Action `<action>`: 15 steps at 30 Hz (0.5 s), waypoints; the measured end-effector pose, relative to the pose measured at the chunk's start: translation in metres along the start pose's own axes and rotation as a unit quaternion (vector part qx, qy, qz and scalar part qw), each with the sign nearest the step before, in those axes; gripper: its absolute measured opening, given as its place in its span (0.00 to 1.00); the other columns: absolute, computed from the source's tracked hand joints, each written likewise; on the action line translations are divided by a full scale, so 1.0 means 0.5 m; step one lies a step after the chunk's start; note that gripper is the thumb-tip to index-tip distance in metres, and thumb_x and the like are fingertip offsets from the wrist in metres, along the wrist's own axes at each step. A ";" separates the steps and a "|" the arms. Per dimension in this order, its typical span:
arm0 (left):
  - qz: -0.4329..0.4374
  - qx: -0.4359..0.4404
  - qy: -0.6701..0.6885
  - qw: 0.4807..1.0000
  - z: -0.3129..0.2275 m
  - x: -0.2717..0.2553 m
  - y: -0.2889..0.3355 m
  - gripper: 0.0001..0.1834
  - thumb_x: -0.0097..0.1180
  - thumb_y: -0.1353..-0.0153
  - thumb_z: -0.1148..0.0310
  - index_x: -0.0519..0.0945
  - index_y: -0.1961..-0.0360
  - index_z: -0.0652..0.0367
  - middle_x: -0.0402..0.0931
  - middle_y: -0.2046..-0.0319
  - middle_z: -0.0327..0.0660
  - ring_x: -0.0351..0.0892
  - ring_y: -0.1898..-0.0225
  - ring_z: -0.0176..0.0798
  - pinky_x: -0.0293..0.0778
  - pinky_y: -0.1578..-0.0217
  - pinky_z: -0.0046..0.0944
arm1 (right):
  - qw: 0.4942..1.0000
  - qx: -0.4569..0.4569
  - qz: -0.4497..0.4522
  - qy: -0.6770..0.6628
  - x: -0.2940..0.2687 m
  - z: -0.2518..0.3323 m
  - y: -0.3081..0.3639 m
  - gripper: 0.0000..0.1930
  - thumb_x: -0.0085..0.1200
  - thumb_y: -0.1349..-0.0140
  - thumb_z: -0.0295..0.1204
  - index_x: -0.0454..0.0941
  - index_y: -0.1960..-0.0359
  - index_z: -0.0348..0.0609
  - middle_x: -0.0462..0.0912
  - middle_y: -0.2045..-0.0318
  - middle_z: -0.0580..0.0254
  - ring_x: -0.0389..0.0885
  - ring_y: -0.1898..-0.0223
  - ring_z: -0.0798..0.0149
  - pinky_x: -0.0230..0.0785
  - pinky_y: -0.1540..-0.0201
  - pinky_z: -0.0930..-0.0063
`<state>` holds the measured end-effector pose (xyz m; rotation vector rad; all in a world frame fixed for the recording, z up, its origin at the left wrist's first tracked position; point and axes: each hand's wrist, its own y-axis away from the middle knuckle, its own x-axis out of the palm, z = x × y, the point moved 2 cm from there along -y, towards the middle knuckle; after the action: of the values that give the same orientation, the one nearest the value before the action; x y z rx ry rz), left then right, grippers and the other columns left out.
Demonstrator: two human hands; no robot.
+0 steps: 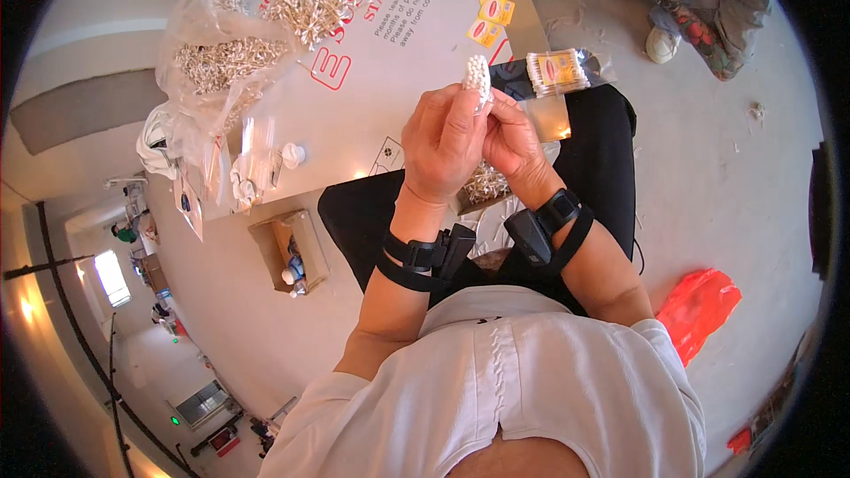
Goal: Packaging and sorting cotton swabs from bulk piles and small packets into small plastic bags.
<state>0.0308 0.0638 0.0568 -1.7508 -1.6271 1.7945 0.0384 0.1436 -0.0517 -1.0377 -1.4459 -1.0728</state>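
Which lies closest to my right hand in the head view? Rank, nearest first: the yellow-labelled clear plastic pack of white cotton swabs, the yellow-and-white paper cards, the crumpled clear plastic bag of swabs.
1. Yellow-labelled pack: just beyond the right hand, slightly right.
2. Yellow-and-white cards: farther ahead, on the table.
3. Crumpled clear bag: far left.

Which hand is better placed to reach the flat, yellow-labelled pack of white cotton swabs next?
Likely the right hand: it is nearer the yellow-labelled pack, which lies ahead and to its right. The left hand is farther off, and both hands meet at the small bundle of white-tipped swabs.
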 end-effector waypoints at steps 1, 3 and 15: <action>-0.002 0.012 -0.004 1.000 -0.001 -0.001 -0.002 0.22 0.65 0.56 0.80 0.72 0.58 0.61 0.76 0.69 0.46 0.77 0.72 0.46 0.75 0.73 0.38 | 1.000 0.000 -0.001 0.000 0.002 0.000 0.001 0.13 0.43 0.37 0.23 0.70 0.52 0.30 0.77 0.56 0.52 0.78 0.56 0.62 0.73 0.50 0.70; -0.002 0.015 -0.004 1.000 0.000 -0.003 -0.001 0.22 0.65 0.56 0.80 0.72 0.58 0.61 0.76 0.69 0.47 0.77 0.72 0.46 0.75 0.73 0.38 | 1.000 0.004 0.008 -0.003 0.006 0.000 0.001 0.13 0.43 0.37 0.23 0.70 0.52 0.29 0.77 0.56 0.52 0.78 0.55 0.61 0.72 0.49 0.70; -0.013 -0.020 0.019 1.000 -0.004 -0.004 -0.003 0.22 0.63 0.54 0.81 0.72 0.57 0.62 0.76 0.71 0.46 0.77 0.73 0.45 0.74 0.74 0.38 | 1.000 -0.001 0.021 -0.011 0.001 0.000 -0.002 0.15 0.46 0.38 0.23 0.68 0.51 0.28 0.77 0.56 0.52 0.78 0.55 0.62 0.73 0.50 0.71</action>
<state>0.0321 0.0642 0.0596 -1.7612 -1.6746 1.7194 0.0372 0.1435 -0.0515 -1.0790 -1.4342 -1.0366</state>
